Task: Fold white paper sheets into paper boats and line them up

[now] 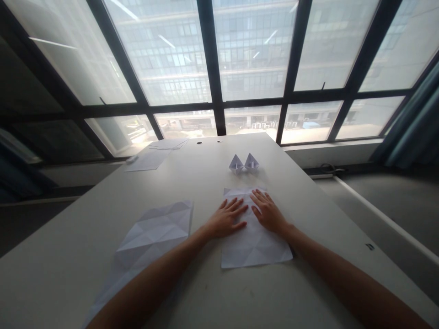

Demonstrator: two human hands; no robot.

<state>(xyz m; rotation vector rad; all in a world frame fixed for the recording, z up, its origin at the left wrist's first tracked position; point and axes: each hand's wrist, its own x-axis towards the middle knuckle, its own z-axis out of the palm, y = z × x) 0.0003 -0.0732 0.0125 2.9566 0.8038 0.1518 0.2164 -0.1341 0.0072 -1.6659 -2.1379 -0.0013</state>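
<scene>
Paper (255,251) lies at five o'clock in view, left hand (225,220) and right hand (269,214) spread on it, gripping nothing, seemingly to keep it flat; folded shapes (236,164) stand at its twelve

Dark-framed windows (248,50) span twelve o'clock, daylight whitening the far end of a white table (199,176); at two o'clock, a bluish curtain (411,128) hangs beyond grey floor (387,201).

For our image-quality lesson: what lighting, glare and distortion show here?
Head view: bright windows wash out the building outside; head view: glare streaks across the windows; head view: creases on the sheet beneath left hand and right hand look faint; head view: frames fan outward, suggesting wide-angle distortion.
</scene>
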